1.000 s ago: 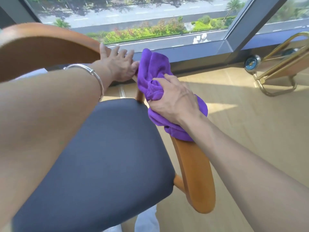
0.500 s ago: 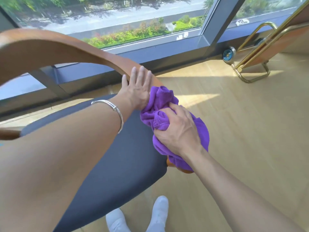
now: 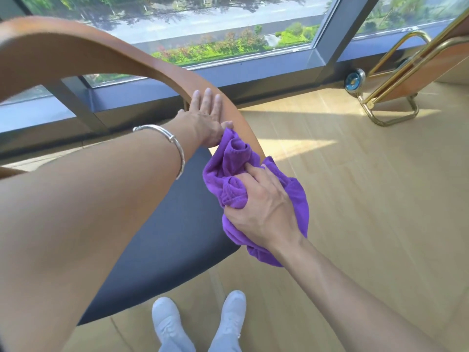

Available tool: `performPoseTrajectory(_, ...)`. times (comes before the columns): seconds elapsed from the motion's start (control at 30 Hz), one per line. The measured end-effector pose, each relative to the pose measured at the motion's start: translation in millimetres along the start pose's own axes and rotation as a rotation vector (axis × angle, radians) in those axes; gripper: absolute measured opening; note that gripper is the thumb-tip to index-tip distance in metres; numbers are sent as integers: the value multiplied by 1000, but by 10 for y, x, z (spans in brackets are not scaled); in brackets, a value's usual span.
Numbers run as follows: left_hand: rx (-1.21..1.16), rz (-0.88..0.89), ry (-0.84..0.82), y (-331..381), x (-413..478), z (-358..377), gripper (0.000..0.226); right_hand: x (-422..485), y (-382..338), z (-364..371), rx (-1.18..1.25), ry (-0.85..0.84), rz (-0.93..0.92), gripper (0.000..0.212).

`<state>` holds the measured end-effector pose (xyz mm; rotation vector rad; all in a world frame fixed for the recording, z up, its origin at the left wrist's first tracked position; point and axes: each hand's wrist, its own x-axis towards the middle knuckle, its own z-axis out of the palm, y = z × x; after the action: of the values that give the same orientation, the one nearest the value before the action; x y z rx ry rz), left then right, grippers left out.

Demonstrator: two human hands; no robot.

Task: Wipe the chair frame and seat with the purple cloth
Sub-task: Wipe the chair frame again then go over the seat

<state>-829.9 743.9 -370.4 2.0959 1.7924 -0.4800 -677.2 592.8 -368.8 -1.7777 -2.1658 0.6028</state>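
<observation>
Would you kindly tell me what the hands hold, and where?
The right hand grips the purple cloth by its middle; the left hand lies flat on the wooden chair frame.

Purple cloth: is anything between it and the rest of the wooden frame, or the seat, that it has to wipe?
Yes, on the frame: the left hand lies flat on it just above the cloth, which the right hand grips. Nothing visible lies between the cloth and the seat beside it.
</observation>
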Motion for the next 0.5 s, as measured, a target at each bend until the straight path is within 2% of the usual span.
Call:
performPoseTrajectory(0.07, 98, 78, -7, -4, -64, 23, 78, 11, 5, -11, 3, -5, -7, 35)
performPoseTrajectory(0.17, 134, 168, 6, -80, -179, 57, 65, 50, 3, -20, -28, 3, -24, 38)
performPoseTrajectory(0.3, 8, 310, 79, -201, -427, 186, 63, 281, -104, -24, -32, 11, -15, 32)
performPoseTrajectory(0.4, 30, 283, -40, -394, -604, 350, 49, 509, -247, 27, -73, -27, -79, 33)
performPoseTrajectory(0.5, 36, 123, -83, -760, -810, 676, 38, 569, -428, 320, -217, -44, -243, 25)
